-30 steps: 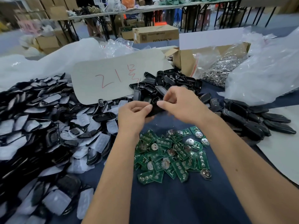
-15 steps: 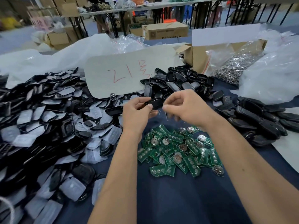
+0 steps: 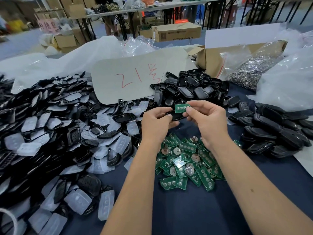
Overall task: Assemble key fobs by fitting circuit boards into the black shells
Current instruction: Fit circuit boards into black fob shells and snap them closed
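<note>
My left hand (image 3: 156,122) grips a black fob shell (image 3: 177,116) above the dark blue table cloth (image 3: 194,214). My right hand (image 3: 207,117) pinches a green circuit board (image 3: 180,108) by its right end, holding it just over the shell's open side. Below both hands lies a heap of green circuit boards (image 3: 188,163), some with round coin-cell holders. Part of the shell is hidden behind my fingers.
A large pile of black shells and clear rubber pads (image 3: 55,133) fills the left. More black shells (image 3: 189,89) lie behind my hands and at the right (image 3: 277,133). A card marked in red (image 3: 135,78), a bag of metal rings (image 3: 249,73) and plastic bags stand at the back.
My right hand dipped toward the board heap and now holds a green circuit board up at the shell. The left hand kept the shell. The camera view shifted left.
</note>
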The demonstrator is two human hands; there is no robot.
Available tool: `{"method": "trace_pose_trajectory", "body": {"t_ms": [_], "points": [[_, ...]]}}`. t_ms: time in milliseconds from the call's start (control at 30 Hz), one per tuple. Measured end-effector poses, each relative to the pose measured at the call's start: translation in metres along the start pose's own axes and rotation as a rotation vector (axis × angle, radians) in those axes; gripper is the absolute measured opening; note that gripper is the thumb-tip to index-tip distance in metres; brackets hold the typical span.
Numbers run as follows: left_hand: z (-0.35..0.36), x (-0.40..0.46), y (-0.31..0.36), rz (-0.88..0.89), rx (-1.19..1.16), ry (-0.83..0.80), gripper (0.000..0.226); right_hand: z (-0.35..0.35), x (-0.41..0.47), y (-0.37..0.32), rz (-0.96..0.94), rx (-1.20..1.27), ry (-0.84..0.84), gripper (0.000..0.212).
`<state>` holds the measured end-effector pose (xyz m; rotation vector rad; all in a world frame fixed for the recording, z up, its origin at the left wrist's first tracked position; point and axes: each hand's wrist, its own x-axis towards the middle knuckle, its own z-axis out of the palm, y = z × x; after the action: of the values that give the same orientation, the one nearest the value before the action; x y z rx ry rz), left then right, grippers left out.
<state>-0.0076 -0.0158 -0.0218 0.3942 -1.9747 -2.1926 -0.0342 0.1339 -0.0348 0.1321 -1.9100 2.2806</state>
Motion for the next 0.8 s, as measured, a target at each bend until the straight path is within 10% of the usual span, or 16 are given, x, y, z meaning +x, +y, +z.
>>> {"method": "trace_pose_trajectory", "body": {"t_ms": [800], "points": [[-0.001,-0.002,-0.002,0.069,0.075,-0.007,0.019,0.015,-0.009,-0.005,-0.022,-0.53,0.118,0.017]]}}
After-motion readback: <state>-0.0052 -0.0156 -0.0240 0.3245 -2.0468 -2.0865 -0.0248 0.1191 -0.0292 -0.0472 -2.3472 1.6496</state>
